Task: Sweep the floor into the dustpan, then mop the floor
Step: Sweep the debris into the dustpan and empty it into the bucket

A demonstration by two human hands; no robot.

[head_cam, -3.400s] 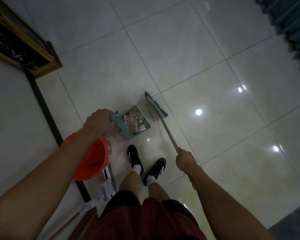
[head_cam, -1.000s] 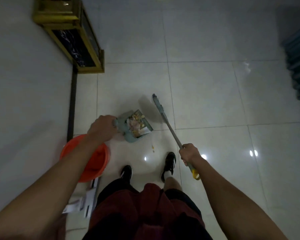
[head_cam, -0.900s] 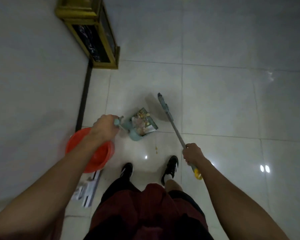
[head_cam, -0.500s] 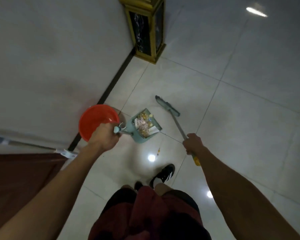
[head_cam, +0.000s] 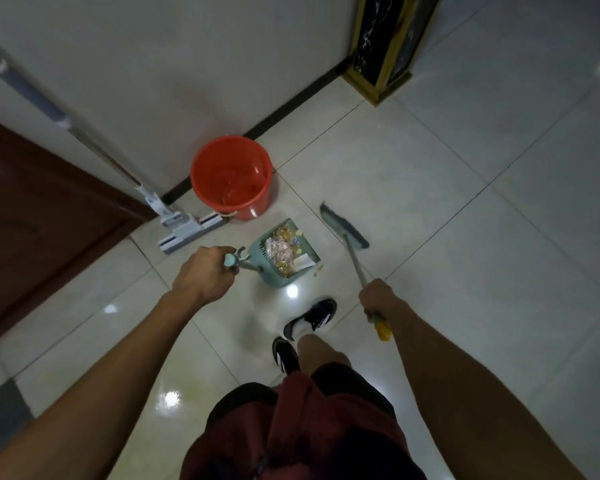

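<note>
My left hand [head_cam: 205, 273] grips the handle of a teal dustpan [head_cam: 278, 277] that holds yellow and pink litter and a white scrap. A small yellow bit lies at the pan's right edge. My right hand [head_cam: 378, 297] grips the thin metal shaft of a broom [head_cam: 342, 226] near its yellow end; the grey-blue broom head sits to the right of the pan. A flat mop [head_cam: 184, 233] leans against the wall, its pad on the floor left of an orange bucket [head_cam: 231, 178].
A dark red door [head_cam: 39, 209] stands at the left. The white wall with its black skirting runs diagonally behind the bucket. A gold-framed black stand [head_cam: 385, 46] is at the top right. My feet in black shoes [head_cam: 309, 320] are just below the dustpan on glossy tiles.
My view has swung left, bringing the mop, the door and the whole bucket into sight. Dustpan and broom stay in my hands and now sit closer to the bucket.
</note>
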